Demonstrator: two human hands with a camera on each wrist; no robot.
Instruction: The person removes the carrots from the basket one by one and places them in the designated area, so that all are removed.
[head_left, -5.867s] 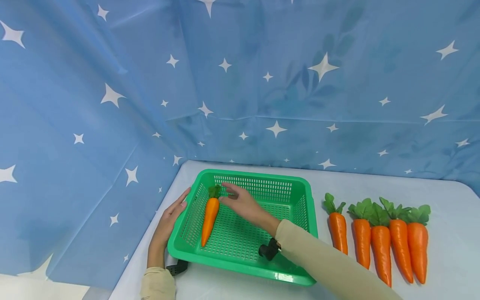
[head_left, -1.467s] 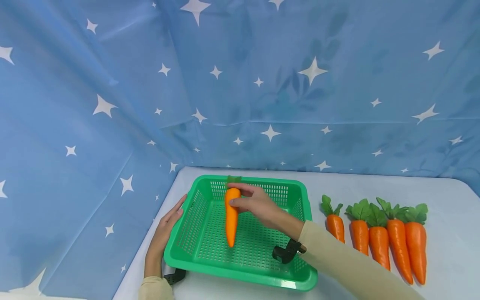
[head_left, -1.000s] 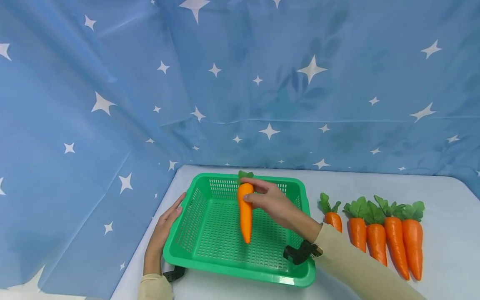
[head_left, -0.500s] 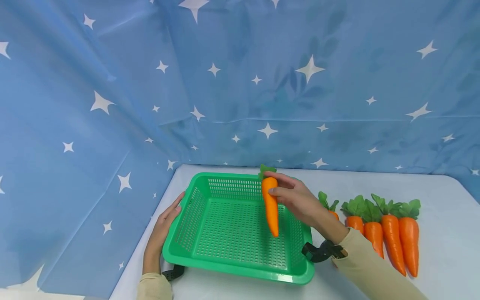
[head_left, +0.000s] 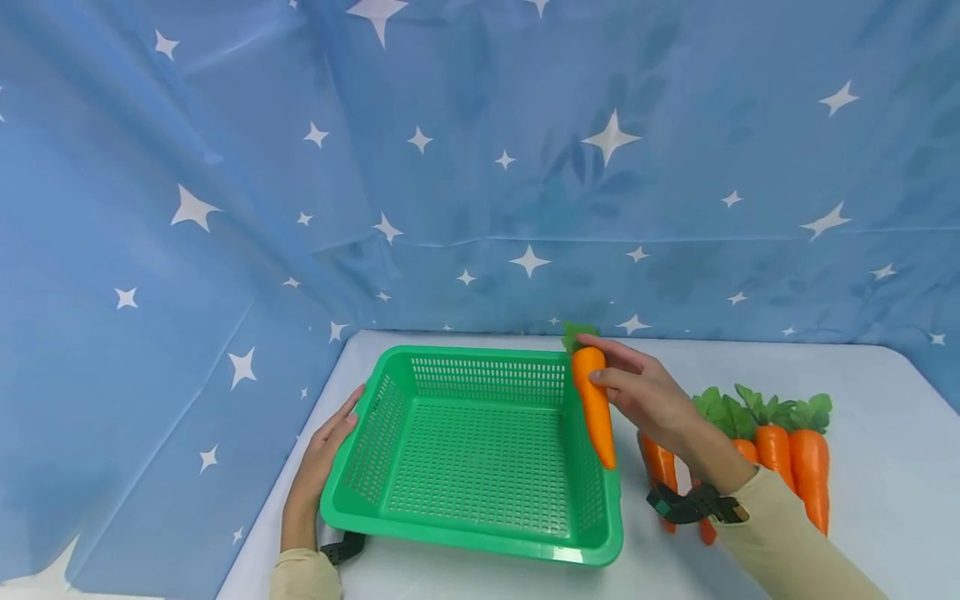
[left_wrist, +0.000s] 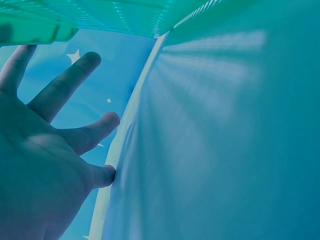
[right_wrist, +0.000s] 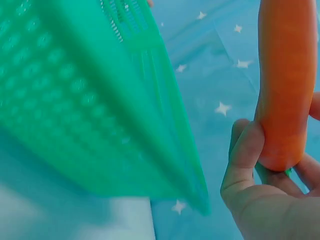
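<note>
An orange carrot with green leaves is pinched near its top by my right hand. It hangs over the right rim of the green plastic basket, tip pointing down. The right wrist view shows thumb and fingers of the right hand round the thick end of the carrot, beside the basket's outer wall. My left hand rests against the basket's left side. In the left wrist view, that left hand has its fingers straight and spread, under the basket's rim.
Several leafy carrots lie in a row on the white table at the right, partly hidden by the right arm. A blue curtain with white stars stands behind and to the left.
The right hand has taken hold of the carrot that lay in the basket, lifted it and carried it rightward to the right rim. The left hand has stayed at the basket's left side.
</note>
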